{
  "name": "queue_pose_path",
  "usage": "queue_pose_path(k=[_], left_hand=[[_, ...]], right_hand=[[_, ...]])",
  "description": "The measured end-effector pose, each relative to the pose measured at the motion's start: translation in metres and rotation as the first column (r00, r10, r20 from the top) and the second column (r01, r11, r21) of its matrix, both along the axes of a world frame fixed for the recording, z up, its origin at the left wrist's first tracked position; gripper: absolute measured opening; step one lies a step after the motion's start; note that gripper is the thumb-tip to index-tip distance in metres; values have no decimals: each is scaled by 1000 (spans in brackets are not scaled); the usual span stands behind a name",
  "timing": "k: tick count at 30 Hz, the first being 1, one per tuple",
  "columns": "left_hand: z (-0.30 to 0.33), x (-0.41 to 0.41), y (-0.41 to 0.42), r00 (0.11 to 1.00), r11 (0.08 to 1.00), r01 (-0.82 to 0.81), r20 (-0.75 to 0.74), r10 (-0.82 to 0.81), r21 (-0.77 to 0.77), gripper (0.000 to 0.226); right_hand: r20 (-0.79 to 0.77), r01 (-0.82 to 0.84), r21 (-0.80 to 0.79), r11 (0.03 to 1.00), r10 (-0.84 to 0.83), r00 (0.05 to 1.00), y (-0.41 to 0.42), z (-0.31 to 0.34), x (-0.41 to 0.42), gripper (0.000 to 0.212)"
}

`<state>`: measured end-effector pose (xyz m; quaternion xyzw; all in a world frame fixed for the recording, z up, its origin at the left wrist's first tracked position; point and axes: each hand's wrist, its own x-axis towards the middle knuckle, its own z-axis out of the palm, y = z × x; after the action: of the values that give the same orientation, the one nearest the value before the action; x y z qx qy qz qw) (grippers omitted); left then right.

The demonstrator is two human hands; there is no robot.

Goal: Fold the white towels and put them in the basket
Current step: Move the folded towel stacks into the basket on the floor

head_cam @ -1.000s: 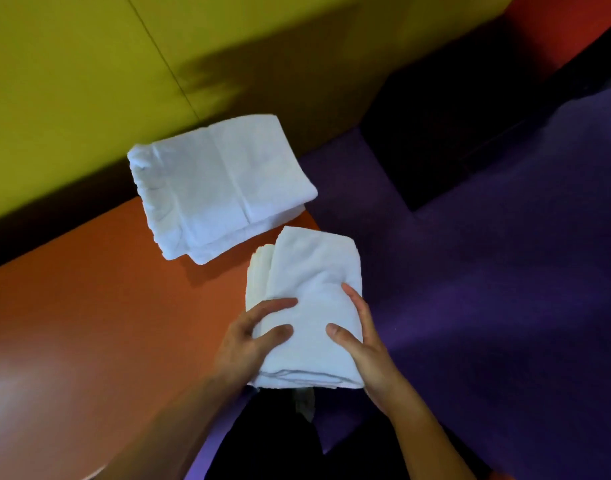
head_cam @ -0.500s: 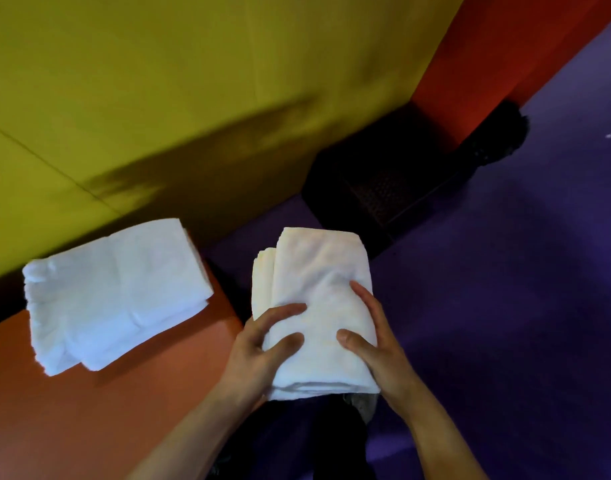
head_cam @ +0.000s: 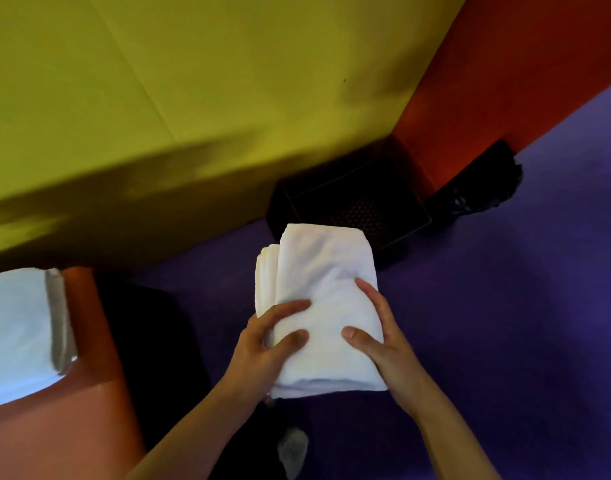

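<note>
A folded white towel (head_cam: 323, 299) is held in the air over the purple floor, in the middle of the view. My left hand (head_cam: 266, 344) grips its near left edge, thumb on top. My right hand (head_cam: 376, 337) grips its near right edge, thumb on top. A black basket (head_cam: 349, 199) stands on the floor just beyond the towel, against the yellow wall; the towel's far end overlaps its near rim in the view. A second folded white towel (head_cam: 16, 330) lies on the orange table at the left edge.
The orange table (head_cam: 72, 420) fills the lower left. A yellow wall (head_cam: 193, 98) runs behind and meets a red wall (head_cam: 504, 81) at the corner. Another dark crate-like object (head_cam: 477, 185) sits right of the basket. Purple floor (head_cam: 504, 323) spreads to the right.
Both hands have carried the folded towel off the orange table and to the right, toward the black basket. The view has turned right, so the second towel has slid to the left edge.
</note>
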<state>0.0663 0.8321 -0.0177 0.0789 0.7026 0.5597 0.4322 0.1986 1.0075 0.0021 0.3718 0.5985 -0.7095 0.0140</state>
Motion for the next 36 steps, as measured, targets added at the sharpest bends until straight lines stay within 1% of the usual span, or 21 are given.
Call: queue_pose_path(k=[5, 9, 12, 15, 16, 18, 19, 23, 27, 32, 36], left_hand=[[-22, -16, 62, 996, 998, -55, 63, 56, -14, 51], [-49, -34, 114, 994, 996, -82, 66, 83, -21, 44], [-76, -46, 152, 995, 997, -71, 64, 73, -24, 40], [-106, -55, 194, 998, 998, -45, 51, 47, -51, 45], [-117, -58, 210, 999, 998, -33, 39, 35, -47, 43], [-144, -62, 241, 999, 999, -35, 7, 35, -12, 33], [-158, -65, 256, 999, 999, -50, -2, 50, 4, 31], [-226, -77, 320, 993, 996, -93, -65, 94, 14, 33], [-294, -95, 370, 989, 995, -91, -109, 96, 51, 34], [-375, -92, 411, 986, 992, -91, -133, 101, 84, 37], [-426, -92, 430, 974, 989, -106, -189, 124, 105, 38]], right_hand=[[43, -69, -12, 998, 69, 997, 73, -21, -31, 69], [64, -111, -29, 993, 113, 992, 131, -49, -54, 70], [50, -136, -44, 990, 138, 989, 174, -78, -70, 71], [45, -146, -40, 988, 148, 988, 220, -112, -83, 70], [42, -151, -42, 988, 152, 987, 238, -124, -88, 70], [41, -188, -34, 982, 190, 981, 272, -151, -98, 69], [41, -214, -22, 977, 215, 976, 288, -166, -104, 68], [18, -272, 37, 962, 271, 962, 355, -236, -129, 67], [20, -313, 63, 947, 313, 950, 408, -302, -151, 66], [58, -381, 159, 911, 377, 924, 450, -373, -161, 67], [89, -420, 233, 877, 411, 907, 468, -408, -162, 64]])
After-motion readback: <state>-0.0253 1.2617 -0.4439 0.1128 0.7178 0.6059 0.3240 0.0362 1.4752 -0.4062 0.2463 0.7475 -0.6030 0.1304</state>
